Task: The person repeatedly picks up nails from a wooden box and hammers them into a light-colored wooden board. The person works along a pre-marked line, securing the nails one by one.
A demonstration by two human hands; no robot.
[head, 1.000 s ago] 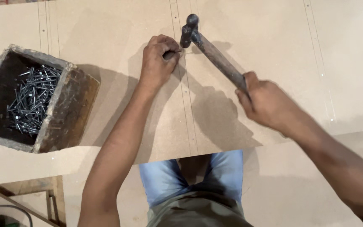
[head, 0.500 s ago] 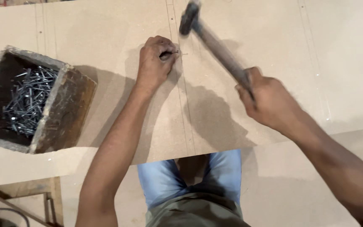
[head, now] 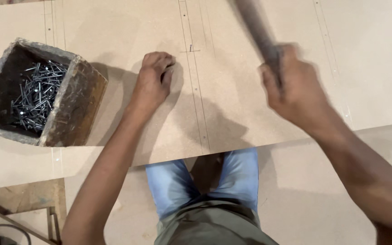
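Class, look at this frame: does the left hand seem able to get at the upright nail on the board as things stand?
Probably yes. The left hand rests on the board just beside the nail, with only bare surface between them; the hammer handle in the right hand is raised off to the side.

Both arms were bare from the hands up to where the picture cut them off, with no sleeves, gloves, watch or rings showing. The left hand (head: 154, 79) appeared sharp, its fingers and knuckles plainly outlined; the right hand (head: 291, 86) was smeared by blur, so its fingers could not be told apart. Below the near edge of the worktop, the person wore light blue jeans (head: 171, 183), faded at the thighs, and an olive-green shirt (head: 207, 224) with its hem over the waist
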